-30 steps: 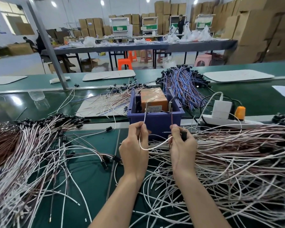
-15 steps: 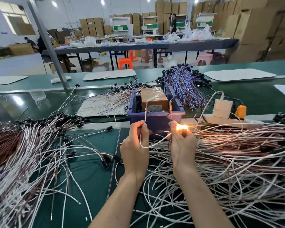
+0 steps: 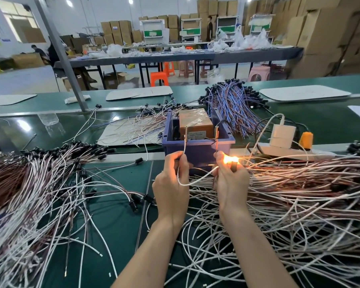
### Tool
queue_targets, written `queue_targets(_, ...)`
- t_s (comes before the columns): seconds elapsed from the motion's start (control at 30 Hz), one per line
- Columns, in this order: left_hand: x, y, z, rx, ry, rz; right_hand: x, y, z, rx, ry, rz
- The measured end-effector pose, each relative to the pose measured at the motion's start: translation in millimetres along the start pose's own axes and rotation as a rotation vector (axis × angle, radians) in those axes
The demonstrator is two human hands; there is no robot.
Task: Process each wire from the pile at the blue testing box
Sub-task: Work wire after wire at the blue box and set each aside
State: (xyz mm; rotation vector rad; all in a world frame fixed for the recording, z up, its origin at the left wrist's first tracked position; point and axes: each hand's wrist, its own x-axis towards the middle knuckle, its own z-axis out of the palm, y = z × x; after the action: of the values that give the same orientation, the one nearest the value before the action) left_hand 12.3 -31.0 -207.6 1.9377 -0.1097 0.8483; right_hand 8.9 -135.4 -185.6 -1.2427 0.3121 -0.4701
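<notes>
Test step was in hand. The wire (image 3: pixel 195 180) hung in a loop between both hands, just in front of the near wall of the box (image 3: pixel 195 151).

Left hand (image 3: pixel 170 183) pinched the white lead between thumb and forefinger, and the lead ran up to the left pin (image 3: pixel 186 134) at the box rim. Right hand (image 3: pixel 231 183) pinched the dark lead, which ran up to the right pin (image 3: pixel 216 132). The same hand gripped the black lamp head (image 3: pixel 234 166). The lamp was lit, with a bright orange glow at the right fingertips. My read: circuit closed, this wire passed. The bare ends were too small to see, so I couldn't tell whether they touched the pins or sat inside them.

The right pile (image 3: pixel 299 194) was a loose tangle under and beside the right forearm. The left pile (image 3: pixel 40 183) was tidier, with its black heads bunched at the far end. My guess is that right was the feed and left was done, but nothing in view confirmed it. Both piles were large, so the job looked well short of finished.

The next move, as I judged it:
- Lift both leads off the pins and check that the lamp goes dark.
- Drop the wire on the done side.
- Fish one fresh wire from the feed.

That calls for:
- Keeping the two bare ends apart while they're near the pins.
- Lifting the loop clear so it doesn't snag the tangle below.
- Tracing both leads of a single wire before pulling, because neighbours would drag along.
</notes>
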Motion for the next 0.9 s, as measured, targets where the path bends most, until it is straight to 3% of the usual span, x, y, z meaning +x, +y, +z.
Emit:
queue_targets(0.77, 1.0, -5.3, 3.6, -0.047, -0.005, -0.008, -0.9, -1.1, -0.4, 0.03, -0.008, 0.032)
queue_targets(0.9, 3.4, -8.6, 2.1, -0.1, 0.061, -0.041, -3.3, -3.9, -1.1, 0.051, 0.001, 0.045)
